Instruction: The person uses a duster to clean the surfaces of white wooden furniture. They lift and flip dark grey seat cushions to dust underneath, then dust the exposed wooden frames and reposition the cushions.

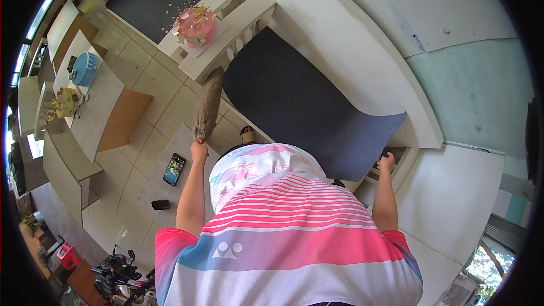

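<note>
My left hand [199,151] is closed on the handle end of a fluffy brown duster [209,104], whose far end touches or nearly touches the bench's white wooden armrest. At the right, my right hand [386,163] grips something at the corner of the dark grey seat mat [297,102]; the mat's edge is raised there, and what lies within the fingers is hidden. The mat covers most of the seat of a white bench [340,38]. A pink decorated cake [196,26] with pearl-like sprays stands on a board by the armrest.
Beside my left arm, a low grey table [153,178] bears a smartphone [174,169] and a small black object [160,205]. A blue cake [83,69] and a yellow cake [66,102] stand on another table. Tiled floor [140,131] runs between the tables; a motorbike [123,276] stands lower left.
</note>
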